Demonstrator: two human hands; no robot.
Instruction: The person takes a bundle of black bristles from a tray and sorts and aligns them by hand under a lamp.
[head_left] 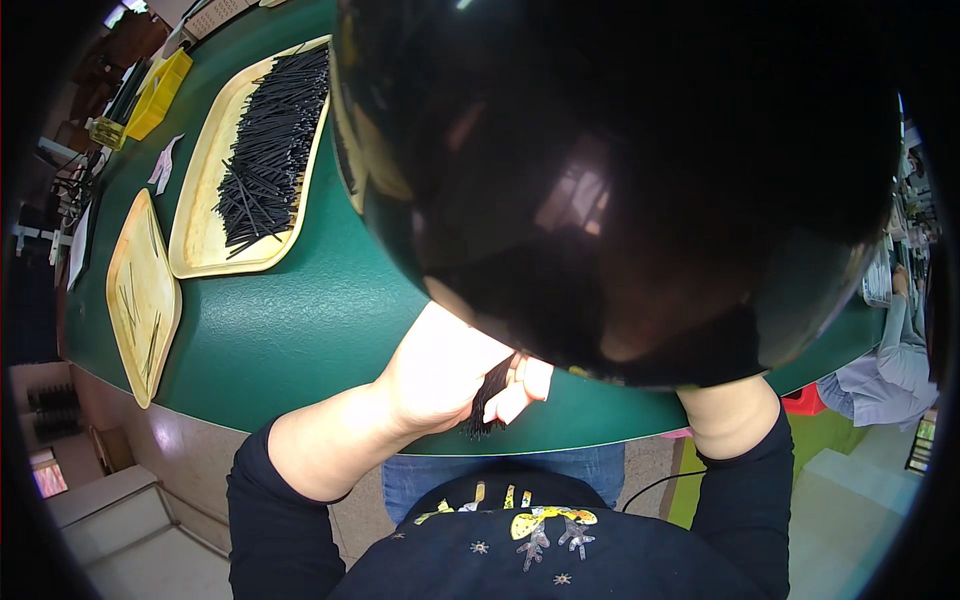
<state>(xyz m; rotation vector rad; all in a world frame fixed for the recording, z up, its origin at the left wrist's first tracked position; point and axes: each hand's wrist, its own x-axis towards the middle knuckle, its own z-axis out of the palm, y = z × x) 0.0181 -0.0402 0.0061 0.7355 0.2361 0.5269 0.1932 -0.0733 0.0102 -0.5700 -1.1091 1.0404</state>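
Observation:
My left hand (448, 368) is closed around a bundle of thin black sticks (488, 398), just above the near edge of the green table (330, 330). The ends of the sticks poke out below my curled fingers. My right hand is hidden behind a large glossy black dome (640, 190); just its wrist and forearm show at the dome's lower right. What that hand touches cannot be seen. To the left lies a cream tray (205, 215), heaped with many similar black sticks (275, 140).
Left of the heaped tray, a smaller cream tray (143, 290) holds a few thin pieces. A yellow bin (160, 95) and a pink-white scrap (164, 165) are farther back. The dome hangs over much of the table. Another person (890, 370) is at the far right.

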